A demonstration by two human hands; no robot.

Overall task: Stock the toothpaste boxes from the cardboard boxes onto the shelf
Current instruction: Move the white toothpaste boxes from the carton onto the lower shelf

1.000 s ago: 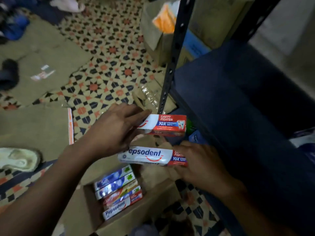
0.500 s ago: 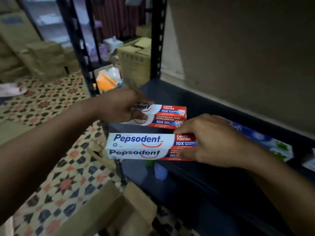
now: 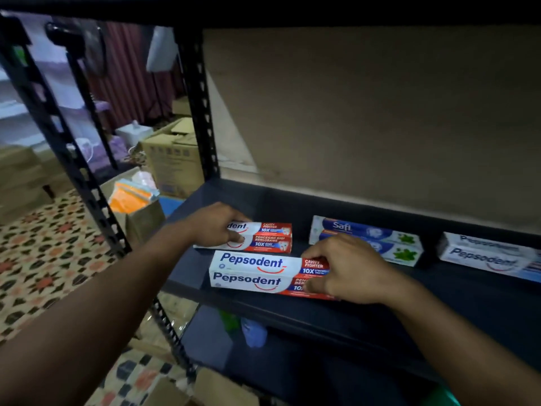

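Pepsodent box nearest you (image 3: pixel 254 272) lies on the shelf (image 3: pixel 445 297), its red end pinched by your right hand (image 3: pixel 349 272); your left hand (image 3: pixel 215 225) grips the rear Pepsodent box (image 3: pixel 268 238) just behind.

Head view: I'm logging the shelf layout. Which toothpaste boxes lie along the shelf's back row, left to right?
From the left: rear red-and-white Pepsodent box, gripped by the left hand → blue-and-white Safi box → pale white Pepsodent box. The front red-and-white Pepsodent box, pinched by the right hand, overlaps these and is omitted.
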